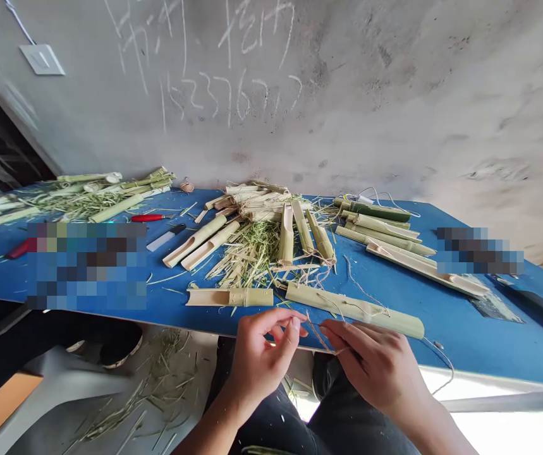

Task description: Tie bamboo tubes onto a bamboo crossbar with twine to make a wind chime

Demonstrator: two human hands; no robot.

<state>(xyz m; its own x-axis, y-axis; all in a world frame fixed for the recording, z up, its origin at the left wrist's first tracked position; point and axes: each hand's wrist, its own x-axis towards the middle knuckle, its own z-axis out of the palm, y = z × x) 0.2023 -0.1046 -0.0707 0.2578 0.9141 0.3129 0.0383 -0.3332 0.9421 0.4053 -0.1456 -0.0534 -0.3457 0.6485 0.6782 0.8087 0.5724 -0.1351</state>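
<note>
My left hand and my right hand are just past the front edge of the blue table. Between their fingertips runs a thin strand of plant fibre, pinched by both hands. A long split bamboo tube lies just beyond my right hand, with loose fibres looped around it. To the left of it rests a shorter notched bamboo piece. I cannot tell whether the strand in my hands joins the fibres on the tube.
Bamboo shavings and cut bamboo pieces crowd the table's middle. Further stalks lie at the left and right. A craft knife and red-handled tool lie nearby. Chalk-marked wall rises behind; fibres litter the floor.
</note>
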